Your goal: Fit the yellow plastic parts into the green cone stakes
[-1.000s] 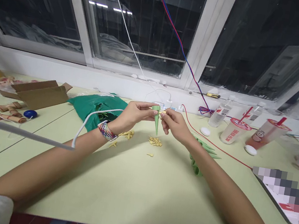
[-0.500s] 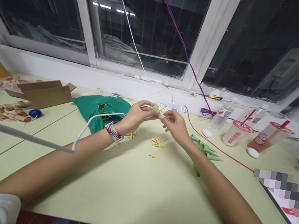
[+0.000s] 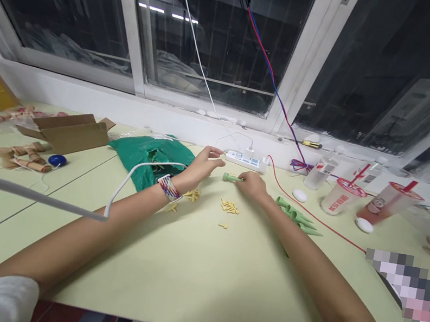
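My right hand (image 3: 251,184) rests low on the table with its fingers closed round the narrow end of a green plastic cone (image 3: 231,178), which lies flat pointing left. My left hand (image 3: 202,165) hovers just left of the cone with its fingers apart and nothing in them; a beaded band sits on its wrist. Small yellow pegs (image 3: 229,207) lie scattered on the table below both hands. A pile of green cones (image 3: 297,215) lies to the right of my right forearm.
A green plastic bag (image 3: 150,155) and an open cardboard box (image 3: 69,131) lie to the left. A white power strip (image 3: 246,161) sits by the window ledge. Two lidded drink cups (image 3: 336,195) and a water bottle stand at right. A white cable crosses my left arm.
Both hands held the cone up in the air; now my right hand has laid it down on the table and my left hand has let go and opened.
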The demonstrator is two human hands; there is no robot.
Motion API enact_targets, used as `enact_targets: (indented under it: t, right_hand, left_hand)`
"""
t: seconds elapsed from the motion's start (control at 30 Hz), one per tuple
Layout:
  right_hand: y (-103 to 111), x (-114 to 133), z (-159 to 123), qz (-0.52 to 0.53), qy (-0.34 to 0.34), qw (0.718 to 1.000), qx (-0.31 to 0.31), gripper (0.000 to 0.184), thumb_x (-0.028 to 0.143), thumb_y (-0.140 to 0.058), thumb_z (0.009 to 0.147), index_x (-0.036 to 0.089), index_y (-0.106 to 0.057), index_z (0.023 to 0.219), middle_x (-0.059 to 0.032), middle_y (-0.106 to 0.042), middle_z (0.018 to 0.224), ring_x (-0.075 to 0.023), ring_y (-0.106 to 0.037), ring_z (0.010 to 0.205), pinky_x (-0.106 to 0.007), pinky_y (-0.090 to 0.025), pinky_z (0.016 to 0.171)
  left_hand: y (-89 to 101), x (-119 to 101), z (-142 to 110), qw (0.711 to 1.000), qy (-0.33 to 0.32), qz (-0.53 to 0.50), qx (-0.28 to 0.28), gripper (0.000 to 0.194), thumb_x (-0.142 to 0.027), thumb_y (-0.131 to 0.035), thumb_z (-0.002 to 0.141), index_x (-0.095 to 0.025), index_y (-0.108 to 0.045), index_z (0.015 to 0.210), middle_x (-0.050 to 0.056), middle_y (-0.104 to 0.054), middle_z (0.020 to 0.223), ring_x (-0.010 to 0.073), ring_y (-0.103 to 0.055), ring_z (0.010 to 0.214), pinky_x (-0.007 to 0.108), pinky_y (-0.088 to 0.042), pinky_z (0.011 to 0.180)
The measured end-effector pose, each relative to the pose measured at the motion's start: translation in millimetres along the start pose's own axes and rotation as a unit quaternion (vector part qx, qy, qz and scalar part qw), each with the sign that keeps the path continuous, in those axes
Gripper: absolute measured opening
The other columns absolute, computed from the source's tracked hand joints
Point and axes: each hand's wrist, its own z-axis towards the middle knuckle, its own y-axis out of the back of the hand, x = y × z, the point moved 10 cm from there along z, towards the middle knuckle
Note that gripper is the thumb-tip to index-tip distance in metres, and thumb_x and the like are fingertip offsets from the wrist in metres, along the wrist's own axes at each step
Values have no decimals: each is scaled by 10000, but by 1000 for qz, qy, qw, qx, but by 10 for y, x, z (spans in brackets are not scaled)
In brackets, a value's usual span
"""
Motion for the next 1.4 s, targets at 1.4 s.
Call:
enact_targets:
  t: [1.4]
  right_hand:
    - [724,-262,-361,-191,77,978,16,381,175,-575,957,178,-686,1321,-166,-715,1335,-287,-676,1211,-362,-480,979]
  left_hand:
    - [-231,-23,-87,994,11,-16,103,176,-265,-736,796,-210,-690,957,104,-702,1151,268,-650,1100,440,-504,964]
